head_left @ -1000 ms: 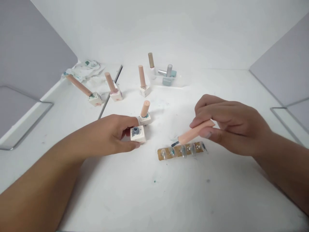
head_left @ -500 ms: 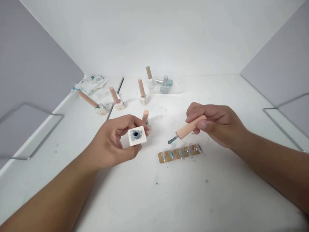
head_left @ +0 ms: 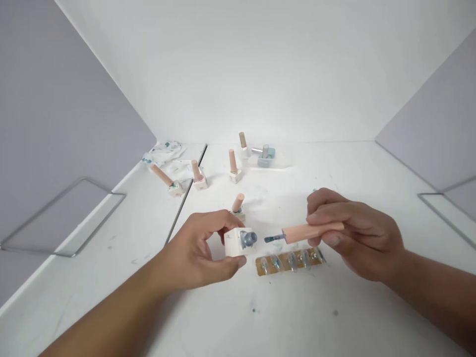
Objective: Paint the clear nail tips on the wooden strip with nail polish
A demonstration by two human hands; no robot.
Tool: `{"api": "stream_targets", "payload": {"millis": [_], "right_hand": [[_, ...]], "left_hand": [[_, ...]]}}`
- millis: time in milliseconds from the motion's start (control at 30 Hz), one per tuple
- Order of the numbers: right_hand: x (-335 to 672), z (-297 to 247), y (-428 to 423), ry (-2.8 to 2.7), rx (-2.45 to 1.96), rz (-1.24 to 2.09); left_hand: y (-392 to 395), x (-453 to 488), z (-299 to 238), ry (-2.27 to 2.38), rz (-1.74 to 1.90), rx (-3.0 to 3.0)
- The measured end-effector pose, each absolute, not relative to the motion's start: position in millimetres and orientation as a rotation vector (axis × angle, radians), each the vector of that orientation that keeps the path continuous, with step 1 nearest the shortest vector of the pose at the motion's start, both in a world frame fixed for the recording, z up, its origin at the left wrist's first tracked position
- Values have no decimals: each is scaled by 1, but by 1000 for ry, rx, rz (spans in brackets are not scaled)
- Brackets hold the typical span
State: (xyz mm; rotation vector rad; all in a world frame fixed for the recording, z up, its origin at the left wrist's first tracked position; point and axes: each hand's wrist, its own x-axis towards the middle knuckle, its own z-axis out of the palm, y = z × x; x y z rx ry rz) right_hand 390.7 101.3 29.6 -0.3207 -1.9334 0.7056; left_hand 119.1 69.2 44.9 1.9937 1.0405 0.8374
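My left hand (head_left: pixel 199 253) grips a small white square nail polish bottle (head_left: pixel 238 242), tilted so its grey-blue open neck faces right. My right hand (head_left: pixel 353 233) pinches a peach-coloured brush cap (head_left: pixel 310 232) held level, its blue-tipped brush (head_left: pixel 273 239) pointing left, a short gap from the bottle's neck. Just below the brush, a brown strip (head_left: pixel 290 261) carrying several clear false nails lies flat on the white table (head_left: pixel 282 317).
A capped bottle (head_left: pixel 238 206) stands just behind my left hand. Three more capped bottles (head_left: pixel 199 176) stand farther back left, beside crumpled stained tissue (head_left: pixel 163 151). A clear tray (head_left: pixel 266 158) with bottles sits at the back. Wire frames flank both sides.
My left hand has tipped the bottle so its neck turned from upward to rightward. My right hand has levelled the brush and brought its tip close to the neck. The camera view rose.
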Motion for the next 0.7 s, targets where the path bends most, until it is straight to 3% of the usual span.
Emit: {"api": "stream_targets", "payload": {"millis": [700], "right_hand": [[387, 29, 99, -2309, -394, 450]], "left_hand": [[66, 122, 41, 1046, 692, 2223]]}}
